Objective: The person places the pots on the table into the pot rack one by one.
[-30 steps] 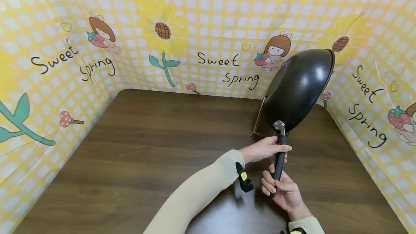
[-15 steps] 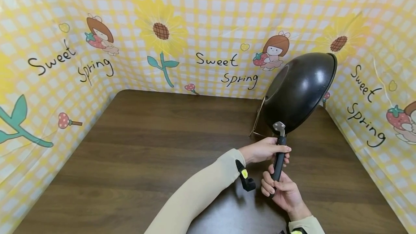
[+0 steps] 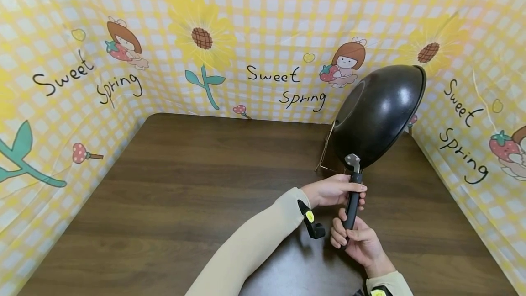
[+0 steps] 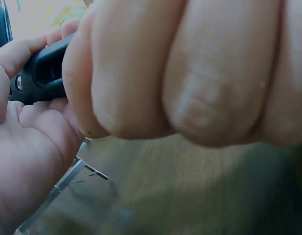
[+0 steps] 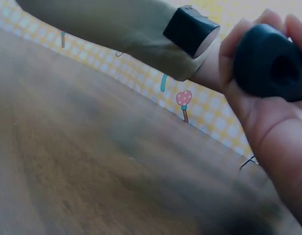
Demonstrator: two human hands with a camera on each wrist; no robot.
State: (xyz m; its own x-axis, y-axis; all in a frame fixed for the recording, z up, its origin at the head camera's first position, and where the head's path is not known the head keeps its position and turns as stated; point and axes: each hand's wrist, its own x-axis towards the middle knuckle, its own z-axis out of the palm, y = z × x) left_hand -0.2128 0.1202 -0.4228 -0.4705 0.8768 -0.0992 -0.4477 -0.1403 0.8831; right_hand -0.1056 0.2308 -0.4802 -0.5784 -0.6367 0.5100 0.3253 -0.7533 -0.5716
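Observation:
A black wok (image 3: 380, 111) is held up tilted over the right back of the table, its dark underside facing me. Its black handle (image 3: 352, 200) points down toward me. My left hand (image 3: 334, 190) grips the upper part of the handle just below the metal bracket. My right hand (image 3: 356, 241) grips the handle's lower end; the right wrist view shows the handle's butt (image 5: 270, 61) in that hand's fingers. The left wrist view shows curled left-hand fingers (image 4: 190, 68) close up around the handle (image 4: 40, 73).
A thin wire rack (image 3: 326, 152) stands on the brown wooden table (image 3: 185, 186) behind the wok. Yellow checked cloth walls (image 3: 263, 35) printed with sunflowers and "Sweet Spring" close in the left, back and right sides.
The wok has dipped slightly and shifted a little right; both hands keep the same hold on the handle.

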